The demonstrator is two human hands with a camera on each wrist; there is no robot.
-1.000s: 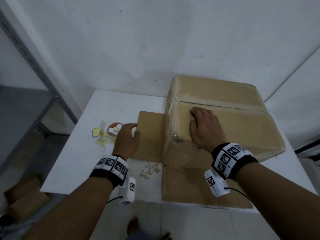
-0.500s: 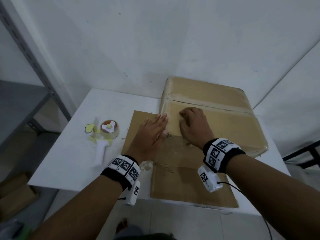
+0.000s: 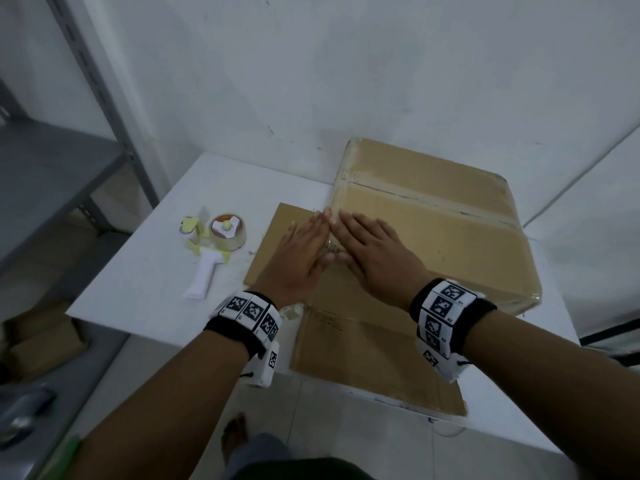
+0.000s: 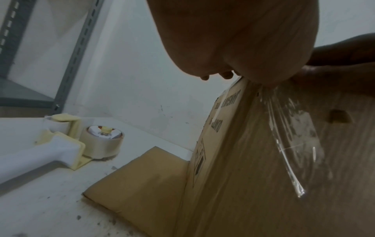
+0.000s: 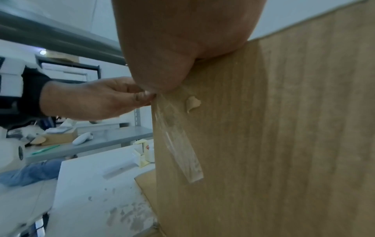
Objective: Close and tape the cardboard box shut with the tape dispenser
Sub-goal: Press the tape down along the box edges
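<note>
Both hands lay flat on the box's near left corner: my left hand (image 3: 300, 258) and right hand (image 3: 372, 256), fingers spread, pressing clear tape (image 4: 292, 144). Matte brown box (image 3: 433, 223) sat on the table (image 3: 145, 282); the dispenser (image 3: 216, 251) lay left, untouched. Wrinkled, glossy tape might lift, probably trapping creases.

Box (image 3: 450, 237) is plain brown cardboard with some black print on its side, clear shiny tape (image 4: 292, 144) on it. Dispenser (image 3: 211, 251) is white with pale yellow bits, table (image 3: 145, 271) white, wristbands (image 3: 247, 315) black with white checker-type tags.
</note>
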